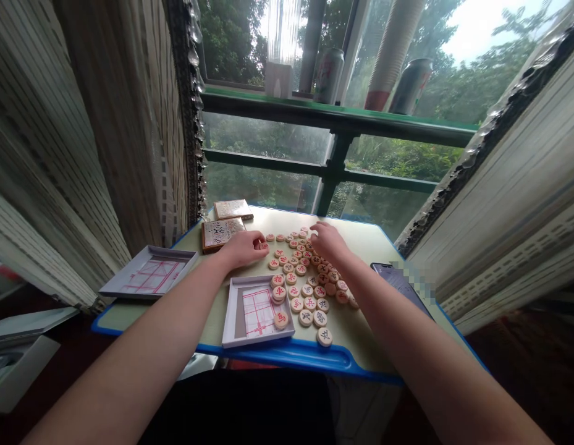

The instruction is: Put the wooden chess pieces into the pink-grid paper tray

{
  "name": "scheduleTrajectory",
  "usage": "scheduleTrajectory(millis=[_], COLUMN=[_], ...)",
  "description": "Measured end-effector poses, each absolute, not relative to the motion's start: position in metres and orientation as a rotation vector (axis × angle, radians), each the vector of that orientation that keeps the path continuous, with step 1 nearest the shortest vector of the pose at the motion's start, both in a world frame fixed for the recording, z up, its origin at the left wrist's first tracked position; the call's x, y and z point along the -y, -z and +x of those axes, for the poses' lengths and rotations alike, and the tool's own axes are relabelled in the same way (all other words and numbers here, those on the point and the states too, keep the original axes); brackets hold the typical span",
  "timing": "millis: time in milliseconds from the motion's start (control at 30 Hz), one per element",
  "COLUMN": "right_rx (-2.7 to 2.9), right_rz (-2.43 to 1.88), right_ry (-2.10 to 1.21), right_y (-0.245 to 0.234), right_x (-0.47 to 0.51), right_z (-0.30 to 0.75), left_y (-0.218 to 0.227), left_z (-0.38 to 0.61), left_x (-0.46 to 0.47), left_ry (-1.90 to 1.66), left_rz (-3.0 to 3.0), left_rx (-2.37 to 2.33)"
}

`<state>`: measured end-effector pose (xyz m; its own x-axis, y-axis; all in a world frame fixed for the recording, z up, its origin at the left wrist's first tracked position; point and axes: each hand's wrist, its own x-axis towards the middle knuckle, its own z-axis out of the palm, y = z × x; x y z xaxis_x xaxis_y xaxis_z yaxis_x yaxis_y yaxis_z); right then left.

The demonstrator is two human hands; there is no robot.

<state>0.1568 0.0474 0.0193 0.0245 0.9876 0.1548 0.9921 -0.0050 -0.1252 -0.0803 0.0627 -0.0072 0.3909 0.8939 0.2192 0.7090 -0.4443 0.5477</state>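
Observation:
Round wooden Chinese chess pieces (309, 303) with red or black characters lie spread over the table. At the far left of the spread, my left hand (244, 250) has its fingers curled around a red-marked Chinese chess piece (263, 246). My right hand (328, 241) reaches over the back of the spread, fingers partly stretched and apart, with nothing visible in them. Its palm side is hidden. Near me a shallow white box tray (226, 321) holds a folded paper board (256, 315) and a few pieces, such as a red horse piece (280, 319).
A second white tray (115, 289) with red-lined paper sits at the left edge. Two flat patterned boxes (222, 233) lie behind my left hand. A phone (398, 281) rests by my right forearm. Cans (411, 85) and stacked cups (391, 55) stand on the window ledge.

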Motion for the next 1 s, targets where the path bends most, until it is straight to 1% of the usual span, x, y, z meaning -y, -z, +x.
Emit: scheduleTrajectory(millis=[100, 233, 533, 767, 1000], right_rx=[2.230, 2.326, 2.199, 2.020, 1.915], right_rz=[-2.075, -2.181, -2.486, -2.344, -2.213], right_ry=[-0.068, -0.156, -0.203, -0.100, -0.152], right_y=[-0.021, -0.022, -0.013, -0.014, -0.018], right_x=[-0.076, -0.108, -0.129, -0.112, -0.109], right_z=[0.149, 0.143, 0.149, 0.162, 0.161], left_y=[0.007, 0.006, 0.003, 0.001, -0.001], left_z=[-0.078, -0.075, -0.071, -0.071, -0.072], left_x=[-0.064, -0.066, -0.071, -0.070, -0.069], left_ry=[-0.646, -0.570, -0.463, -0.424, -0.407], left_rz=[2.250, 2.230, 2.350, 2.345, 2.326], left_rx=[-1.340, -1.342, -1.381, -1.366, -1.373])
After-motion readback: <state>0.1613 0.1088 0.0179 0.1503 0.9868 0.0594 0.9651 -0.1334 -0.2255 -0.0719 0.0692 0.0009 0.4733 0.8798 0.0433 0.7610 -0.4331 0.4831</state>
